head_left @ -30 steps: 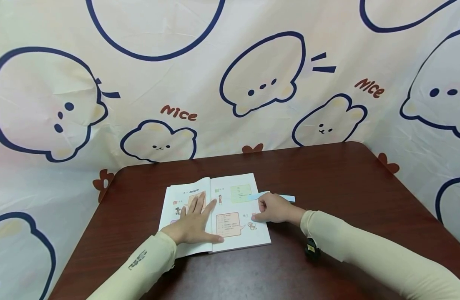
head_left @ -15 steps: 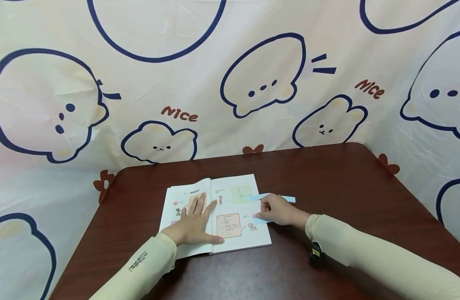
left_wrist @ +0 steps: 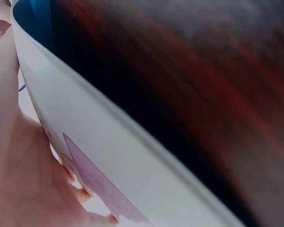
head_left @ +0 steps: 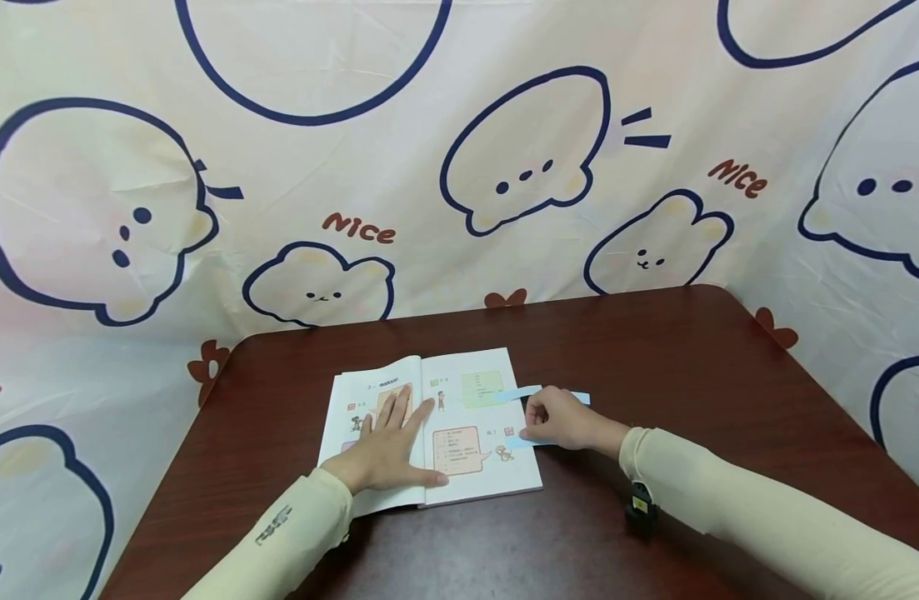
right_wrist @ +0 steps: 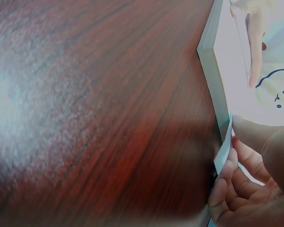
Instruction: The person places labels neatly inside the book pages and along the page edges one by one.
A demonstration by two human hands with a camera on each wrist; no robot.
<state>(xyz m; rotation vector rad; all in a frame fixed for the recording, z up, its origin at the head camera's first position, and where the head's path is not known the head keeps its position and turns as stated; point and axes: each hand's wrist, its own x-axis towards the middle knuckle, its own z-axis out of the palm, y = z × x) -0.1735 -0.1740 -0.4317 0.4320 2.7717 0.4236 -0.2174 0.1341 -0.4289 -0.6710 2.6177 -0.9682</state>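
An open book (head_left: 489, 483) with printed pictures lies on the table. My left hand (head_left: 387, 454) rests on it with fingers spread, across the left page and the spine, thumb on the right page. At the book's right edge, my right hand (head_left: 562, 419) pinches a light blue paper strip (right_wrist: 222, 157) between thumb and fingers. That strip's left end overlaps the right page near a small cartoon animal. Higher up, a second light blue strip (head_left: 521, 392) lies over the page edge and sticks out to the right, partly hidden behind my right hand.
The dark red-brown wooden table (head_left: 654, 350) reaches back to a cream cloth backdrop (head_left: 414, 183) with navy cartoon outlines. In the left wrist view, the book's left pages (left_wrist: 85, 104) curve up off the table. A dark device (head_left: 641, 507) sits at my right wrist.
My right hand has slid a little to the right along the lower strip, and more of that strip shows on the page. My left hand stays where it was.
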